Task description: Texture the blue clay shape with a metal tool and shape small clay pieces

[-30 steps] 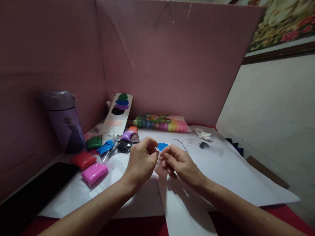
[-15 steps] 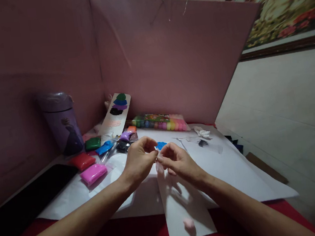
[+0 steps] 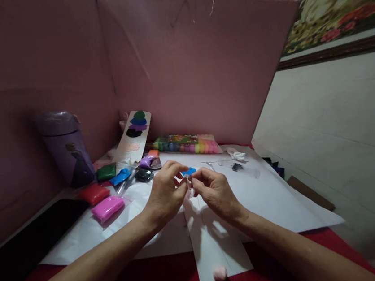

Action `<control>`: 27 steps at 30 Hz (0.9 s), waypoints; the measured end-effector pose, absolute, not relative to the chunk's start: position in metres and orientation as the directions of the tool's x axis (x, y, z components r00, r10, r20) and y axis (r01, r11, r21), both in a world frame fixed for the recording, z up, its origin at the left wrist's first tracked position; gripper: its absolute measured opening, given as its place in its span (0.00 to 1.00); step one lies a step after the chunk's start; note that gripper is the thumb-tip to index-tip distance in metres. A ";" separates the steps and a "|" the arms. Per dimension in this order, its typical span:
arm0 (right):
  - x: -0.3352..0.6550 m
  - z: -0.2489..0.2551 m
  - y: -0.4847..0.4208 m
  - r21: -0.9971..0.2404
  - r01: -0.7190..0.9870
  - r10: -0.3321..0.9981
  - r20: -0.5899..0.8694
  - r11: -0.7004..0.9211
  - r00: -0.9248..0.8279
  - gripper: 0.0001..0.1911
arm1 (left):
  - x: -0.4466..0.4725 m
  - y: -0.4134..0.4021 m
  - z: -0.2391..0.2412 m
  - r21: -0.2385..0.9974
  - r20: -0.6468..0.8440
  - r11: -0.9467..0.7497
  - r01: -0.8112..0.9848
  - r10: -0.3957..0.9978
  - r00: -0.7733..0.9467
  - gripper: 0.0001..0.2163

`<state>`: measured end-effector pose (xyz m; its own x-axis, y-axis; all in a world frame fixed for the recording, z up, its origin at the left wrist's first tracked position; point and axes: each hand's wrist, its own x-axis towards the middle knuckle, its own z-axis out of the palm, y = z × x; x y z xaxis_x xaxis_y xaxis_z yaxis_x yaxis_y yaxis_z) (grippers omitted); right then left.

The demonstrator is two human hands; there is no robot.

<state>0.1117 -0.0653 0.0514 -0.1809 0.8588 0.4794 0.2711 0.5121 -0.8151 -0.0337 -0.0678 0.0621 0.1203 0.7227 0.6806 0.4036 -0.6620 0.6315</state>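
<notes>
Over a white card strip (image 3: 220, 249), my two hands meet at a small clear plastic bag (image 3: 190, 193). My left hand (image 3: 168, 190) holds its left side, thumb against the plastic and the forefinger arched above. Fingertips of my right hand (image 3: 215, 191) pinch the bag's upper right side. Whether any clay is inside the bag is hard to see. Blue clay (image 3: 188, 172) lies at the card's far end, just behind my fingertips. A pale pink lump of clay (image 3: 220, 273) sits at the card's near end.
At left are pink (image 3: 108, 208), red (image 3: 94, 194) and green (image 3: 106, 172) clay packets, a purple tumbler (image 3: 66, 149) and a black slab (image 3: 42, 233). A painted card (image 3: 133, 137) leans at the back beside a multicoloured clay pack (image 3: 184, 145). White clay (image 3: 235, 154) lies right.
My left forefinger has lifted away from the thumb. Both hands stay together at the plastic bag. The whole view has shifted slightly.
</notes>
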 end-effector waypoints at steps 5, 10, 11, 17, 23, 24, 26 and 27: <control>0.111 0.054 -0.070 -0.758 0.343 0.830 0.534 0.555 -0.162 0.08 | -0.033 -0.067 0.061 0.673 0.613 -0.580 0.458 0.785 0.093 0.07; 0.112 0.057 -0.071 -0.638 0.468 0.773 0.609 0.611 -0.178 0.08 | -0.035 -0.067 0.062 0.674 0.570 -0.498 0.545 0.820 0.043 0.06; 0.113 0.057 -0.071 -0.620 0.481 0.762 0.621 0.620 -0.183 0.08 | -0.036 -0.066 0.062 0.669 0.572 -0.498 0.552 0.819 0.046 0.05; 0.118 0.060 -0.065 -0.543 0.529 0.732 0.634 0.652 -0.250 0.08 | -0.043 -0.057 0.059 0.558 0.620 -0.604 0.569 0.759 0.198 0.05; 0.119 0.064 -0.063 -0.554 0.536 0.755 0.590 0.637 -0.287 0.08 | -0.042 -0.057 0.064 0.685 0.543 -0.580 0.441 0.810 0.223 0.06; 0.120 0.065 -0.062 -0.596 0.506 0.774 0.566 0.623 -0.286 0.08 | -0.042 -0.058 0.066 0.744 0.504 -0.548 0.383 0.836 0.217 0.05; 0.121 0.067 -0.060 -0.694 0.415 0.809 0.510 0.588 -0.293 0.08 | -0.041 -0.061 0.072 0.852 0.409 -0.453 0.261 0.889 0.208 0.05; 0.122 0.068 -0.058 -0.736 0.366 0.821 0.485 0.570 -0.303 0.08 | -0.041 -0.062 0.075 0.894 0.356 -0.398 0.205 0.910 0.212 0.05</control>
<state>0.1218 -0.0585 0.0676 -0.3031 0.8205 0.4846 0.3657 0.5698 -0.7360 -0.0408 -0.0619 0.0746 0.2120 0.9100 0.3562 0.2048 -0.3978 0.8943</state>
